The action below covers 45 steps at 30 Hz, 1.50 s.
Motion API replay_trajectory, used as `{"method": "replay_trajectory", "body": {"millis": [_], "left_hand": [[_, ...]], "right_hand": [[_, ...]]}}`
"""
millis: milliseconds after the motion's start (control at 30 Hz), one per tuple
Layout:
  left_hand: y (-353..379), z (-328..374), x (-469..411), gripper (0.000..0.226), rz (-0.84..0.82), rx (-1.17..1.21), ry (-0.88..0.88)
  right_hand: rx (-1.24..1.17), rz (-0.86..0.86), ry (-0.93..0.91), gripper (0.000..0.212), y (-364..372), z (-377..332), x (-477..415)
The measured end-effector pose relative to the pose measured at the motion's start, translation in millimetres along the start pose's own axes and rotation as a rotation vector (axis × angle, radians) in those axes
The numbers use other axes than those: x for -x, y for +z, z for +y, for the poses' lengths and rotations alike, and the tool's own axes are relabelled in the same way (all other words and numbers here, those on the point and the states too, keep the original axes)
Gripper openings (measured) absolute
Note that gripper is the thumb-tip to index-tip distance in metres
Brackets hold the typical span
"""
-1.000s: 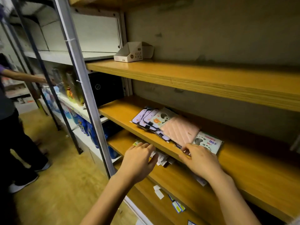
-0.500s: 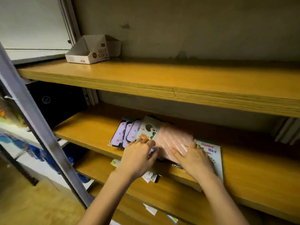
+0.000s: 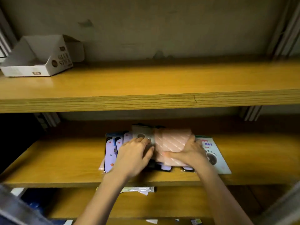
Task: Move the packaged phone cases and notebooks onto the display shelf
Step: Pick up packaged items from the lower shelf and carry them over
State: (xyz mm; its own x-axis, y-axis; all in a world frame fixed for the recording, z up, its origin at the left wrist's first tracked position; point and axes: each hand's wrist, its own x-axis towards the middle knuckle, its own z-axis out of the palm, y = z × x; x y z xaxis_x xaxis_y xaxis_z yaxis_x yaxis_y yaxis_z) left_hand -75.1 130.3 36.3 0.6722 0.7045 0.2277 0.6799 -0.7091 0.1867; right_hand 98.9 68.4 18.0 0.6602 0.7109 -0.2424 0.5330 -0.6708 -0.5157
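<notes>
Right grip (image 3: 193, 151) around one pink case (image 3: 172, 142)

Head view — close, facing the middle shelf (image 3: 65, 159); tilted slightly down.

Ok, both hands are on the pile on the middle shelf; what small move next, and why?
Probably draw both together, squaring everything up: the left hand rests on the fanned purple cases, the right hand grips the pink case, and the notebook sticks out beside it.
</notes>
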Motion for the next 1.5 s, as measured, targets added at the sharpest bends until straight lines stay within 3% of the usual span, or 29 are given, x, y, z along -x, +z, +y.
{"method": "replay_trajectory", "body": {"millis": [100, 300, 367, 500, 700, 1033, 1500], "left_hand": [[0.6, -1.8, -4.1, 0.033, 0.000, 0.044, 0.066], [7.7, 16.5, -15.9, 0.031, -0.020, 0.125, 0.192], [10.2, 27.8, -19.9, 0.036, -0.017, 0.122, 0.226], [13.5, 64.4, -26.2, 0.034, -0.012, 0.149, 0.315], [24.6, 145.6, -25.0, 0.034, -0.053, 0.203, 0.480], [40.4, 294.5, -0.8, 0.033, -0.089, 0.263, 0.648], [85.6, 490.0, 25.6, 0.038, -0.132, 0.251, 0.779]], "right_hand": [[-0.125, 0.053, 0.031, 0.113, -11.0, 4.8, 2.6], [-0.513, 0.202, 0.036, 0.043, -18.1, 39.2, 23.7], [-0.594, 0.217, 0.059, 0.031, -23.0, 54.1, 35.1], [-0.632, 0.300, 0.148, 0.051, -46.2, 92.3, 58.1], [-0.855, 0.337, 0.218, 0.043, -84.4, 162.4, 105.0], [-0.785, 0.502, 0.341, 0.056, -151.7, 278.3, 168.1], [-0.868, 0.616, 0.304, 0.041, -239.3, 448.8, 212.9]]}}
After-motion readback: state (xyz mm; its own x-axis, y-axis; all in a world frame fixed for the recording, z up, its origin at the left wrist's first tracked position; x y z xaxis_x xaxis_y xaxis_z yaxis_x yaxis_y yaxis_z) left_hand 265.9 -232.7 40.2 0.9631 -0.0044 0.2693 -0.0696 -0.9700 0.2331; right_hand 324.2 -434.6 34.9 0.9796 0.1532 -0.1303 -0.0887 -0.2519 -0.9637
